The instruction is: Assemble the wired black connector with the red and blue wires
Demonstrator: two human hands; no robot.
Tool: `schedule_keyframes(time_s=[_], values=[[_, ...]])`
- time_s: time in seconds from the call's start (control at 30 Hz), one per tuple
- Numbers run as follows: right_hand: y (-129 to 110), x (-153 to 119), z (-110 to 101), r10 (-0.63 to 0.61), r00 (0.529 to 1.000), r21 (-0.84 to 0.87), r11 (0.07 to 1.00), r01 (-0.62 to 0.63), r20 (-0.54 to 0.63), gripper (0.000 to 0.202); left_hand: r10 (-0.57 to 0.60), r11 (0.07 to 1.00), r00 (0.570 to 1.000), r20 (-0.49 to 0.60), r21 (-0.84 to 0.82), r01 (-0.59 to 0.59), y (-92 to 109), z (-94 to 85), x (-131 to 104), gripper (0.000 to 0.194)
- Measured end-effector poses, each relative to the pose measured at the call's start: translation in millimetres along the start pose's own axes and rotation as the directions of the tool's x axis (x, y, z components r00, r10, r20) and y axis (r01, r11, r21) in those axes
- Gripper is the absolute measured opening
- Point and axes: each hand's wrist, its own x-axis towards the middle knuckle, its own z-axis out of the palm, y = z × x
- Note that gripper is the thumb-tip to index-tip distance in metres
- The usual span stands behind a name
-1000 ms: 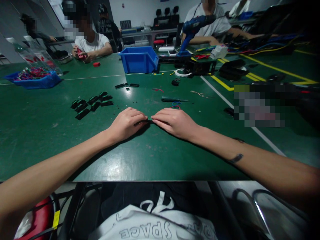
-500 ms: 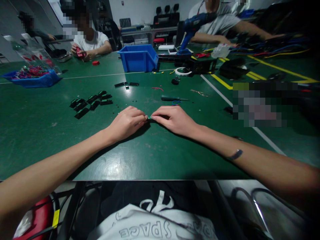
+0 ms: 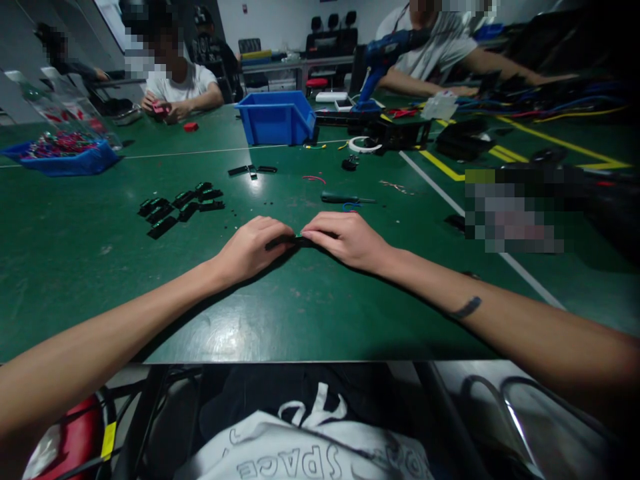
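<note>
Between my two hands, low over the green table point(image 3: 200, 307), is a small black part with a green board point(image 3: 299, 237), mostly covered by fingers. My left hand point(image 3: 257, 245) is closed on its left end. Thumb and fingers of my right hand point(image 3: 347, 239) pinch the right end. To the left lies a group of similar black parts with green boards point(image 3: 183, 205). Just beyond my hands rests a dark-handled screwdriver point(image 3: 345, 198), with a short blue wire point(image 3: 351, 207) beside it. Several black strips point(image 3: 253, 171) lie farther back.
A blue bin point(image 3: 276, 120) stands at the back middle, near a blue power drill point(image 3: 385, 60). At left, a blue tray point(image 3: 75, 160) holds red wire pieces beside plastic bottles point(image 3: 63, 100). Across the table, a person point(image 3: 183, 90) handles a red part; another person point(image 3: 430, 73) reaches over cables.
The fingers of my left hand have shifted slightly on the black part, with the thumb now tucked lower. My right hand keeps nearly the same pinch.
</note>
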Motion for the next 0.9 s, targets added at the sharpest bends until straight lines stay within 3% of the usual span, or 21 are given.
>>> schedule_keyframes(time_s=[0.33, 0.47, 0.7, 0.9], values=[[-0.9, 0.4, -2.3, 0.071, 0.997, 0.039, 0.997, -0.071, -0.016, 0.021, -0.016, 0.999, 1.0, 0.023, -0.029, 0.017, 2.5, -3.5, 1.0, 0.017], [-0.5, -0.8, -4.2, 0.084, 0.996, 0.045, 0.996, -0.082, -0.028, 0.02, -0.1, 0.989, 0.994, 0.037, -0.11, 0.104, 6.7, -6.5, 1.3, 0.019], [-1.9, -1.9, -5.8, 0.05, 0.999, 0.036, 0.998, -0.049, -0.018, 0.02, -0.214, 0.945, 0.975, 0.062, -0.241, 0.223, 7.4, -7.1, 3.4, 0.03], [-2.2, -2.1, -5.4, 0.016, 1.0, 0.027, 1.0, -0.016, 0.0, 0.02, -0.21, 0.955, 0.975, 0.076, -0.198, 0.221, 3.0, -5.8, 5.8, 0.03]])
